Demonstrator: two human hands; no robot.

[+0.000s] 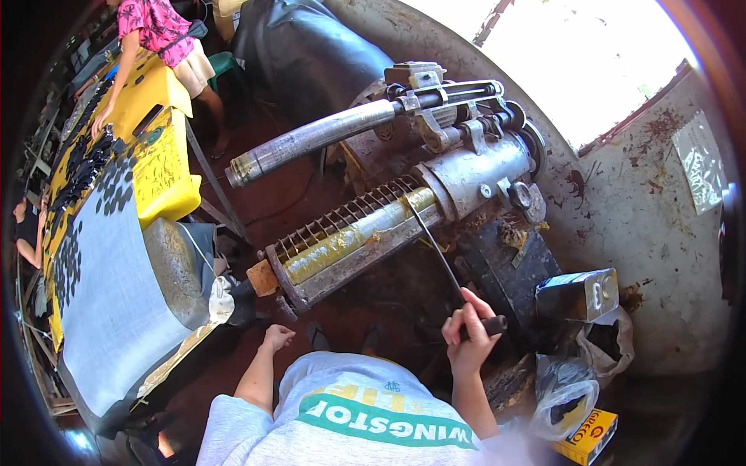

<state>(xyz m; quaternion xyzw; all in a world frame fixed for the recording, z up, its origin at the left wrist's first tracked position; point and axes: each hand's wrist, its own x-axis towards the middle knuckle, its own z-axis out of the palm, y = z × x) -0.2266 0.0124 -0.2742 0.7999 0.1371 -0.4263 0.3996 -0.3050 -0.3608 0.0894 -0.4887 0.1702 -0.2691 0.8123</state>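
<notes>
My right hand (471,332) is closed round the dark handle of a long thin metal tool (440,256). The tip of its shaft reaches the right end of a roller (342,237) coated in yellow, glue-like stuff. This roller lies in the trough of a heavy metal machine (478,167), beside a row of curved metal ribs (350,208). Whether the tip is flat or pointed is too small to tell. Low by my body, my left hand (277,338) has its fingers curled in, apart from the machine, with nothing visible in it.
A bare metal cylinder (311,144) juts out above the trough. At left stands a table with yellow and pale sheets (116,311) bearing black pieces. Another person (159,39) leans over its far end. Right of me are a metal can (576,295), plastic bags (566,388) and a yellow can (588,436).
</notes>
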